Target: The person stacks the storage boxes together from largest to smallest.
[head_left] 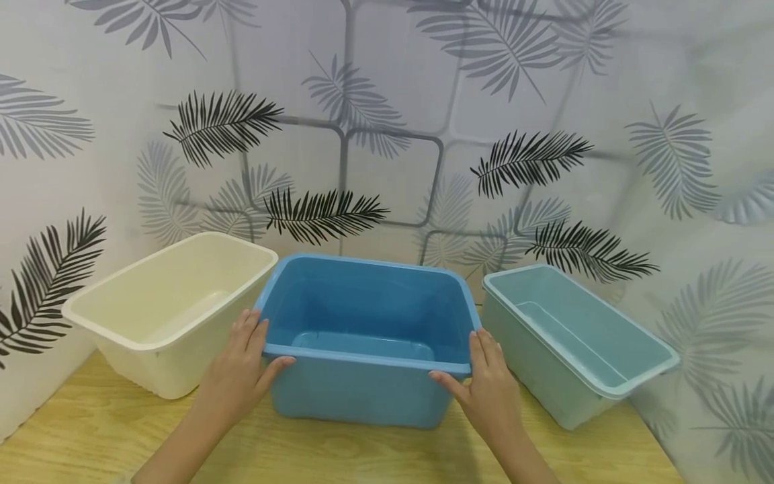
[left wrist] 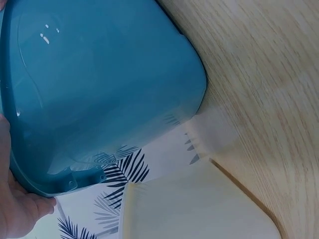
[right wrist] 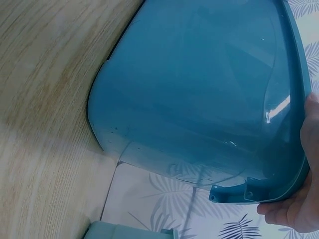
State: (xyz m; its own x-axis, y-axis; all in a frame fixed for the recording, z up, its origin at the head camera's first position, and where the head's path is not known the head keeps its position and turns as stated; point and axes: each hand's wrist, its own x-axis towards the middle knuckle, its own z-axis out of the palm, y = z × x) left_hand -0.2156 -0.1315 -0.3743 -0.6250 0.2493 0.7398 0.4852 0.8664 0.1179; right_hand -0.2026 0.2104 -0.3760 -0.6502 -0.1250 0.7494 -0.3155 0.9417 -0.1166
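Note:
A blue plastic tub stands in the middle of the wooden table, its inside bare. At its left front corner my left hand grips the rim, thumb along the front edge and fingers over the side. My right hand holds the opposite corner in much the same way. In the left wrist view, fingertips show beneath the tub's rim. Fingertips of the right hand likewise reach under the rim in the right wrist view.
To the left stands a cream tub, angled outward. A pale green tub stands at the right, also turned at an angle. Behind them hangs a leaf-patterned sheet. Wood-grain table surface shows in front.

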